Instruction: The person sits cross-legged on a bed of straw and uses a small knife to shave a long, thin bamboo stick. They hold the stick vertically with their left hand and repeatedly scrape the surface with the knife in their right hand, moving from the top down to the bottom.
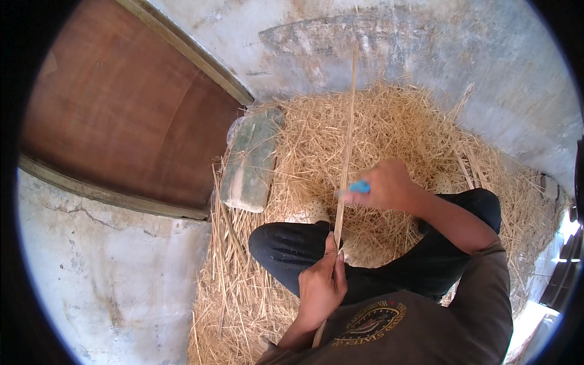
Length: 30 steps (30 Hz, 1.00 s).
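A long, thin, pale bamboo strip (pixel 347 149) rises from beside my body toward the far wall. My left hand (pixel 320 286) is closed round its lower part, thumb lying along the strip. In my right hand (pixel 389 185), closed as well, is a blue knife (pixel 359 187); motion smears it, and most of its handle is hidden in the fist. The knife's pale tip is at the strip, a little beyond the left hand; whether it touches cannot be made out.
Heaped shavings (pixel 389 128) cover the floor around my bent legs (pixel 286 246). A greenish stone block (pixel 250 161) lies at the left, near a brown door panel (pixel 134 109) in a wooden frame. Longer strips (pixel 228 249) lie below the block. A stained wall (pixel 462 55) closes the far side.
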Available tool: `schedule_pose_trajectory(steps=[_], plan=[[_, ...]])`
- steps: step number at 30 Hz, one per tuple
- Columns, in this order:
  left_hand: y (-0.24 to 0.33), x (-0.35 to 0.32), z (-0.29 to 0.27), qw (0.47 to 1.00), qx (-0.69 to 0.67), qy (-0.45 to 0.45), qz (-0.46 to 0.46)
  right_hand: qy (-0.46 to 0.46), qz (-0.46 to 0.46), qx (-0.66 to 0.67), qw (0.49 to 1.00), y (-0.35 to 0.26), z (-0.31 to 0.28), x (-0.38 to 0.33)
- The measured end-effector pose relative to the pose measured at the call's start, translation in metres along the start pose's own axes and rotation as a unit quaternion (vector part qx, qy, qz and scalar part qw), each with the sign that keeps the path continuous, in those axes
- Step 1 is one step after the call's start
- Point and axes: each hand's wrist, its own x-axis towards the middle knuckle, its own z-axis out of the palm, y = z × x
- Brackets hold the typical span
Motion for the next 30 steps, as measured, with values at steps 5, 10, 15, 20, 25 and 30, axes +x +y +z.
schedule_pose_trajectory(steps=[5,10,15,20,25,30], plan=[[-0.002,-0.002,-0.001,0.999,0.031,0.01,0.044,0.039,-0.051,0.04,0.997,-0.013,0.015,-0.011],[0.003,0.003,-0.004,1.0,0.0,-0.005,-0.001,0.021,-0.09,0.028,0.995,-0.009,0.004,-0.005],[0.006,0.003,-0.01,0.998,-0.038,-0.032,-0.037,0.044,0.052,0.04,0.997,0.039,0.004,0.022],[-0.006,-0.003,-0.002,0.993,-0.103,-0.027,-0.051,0.081,-0.035,0.016,0.996,0.021,0.016,0.003],[-0.013,-0.012,0.004,0.984,-0.173,-0.031,-0.018,0.123,-0.028,-0.037,0.991,0.064,0.008,0.025],[-0.003,-0.019,-0.008,0.966,-0.212,-0.115,-0.097,0.201,0.162,-0.101,0.961,0.121,0.016,0.057]])
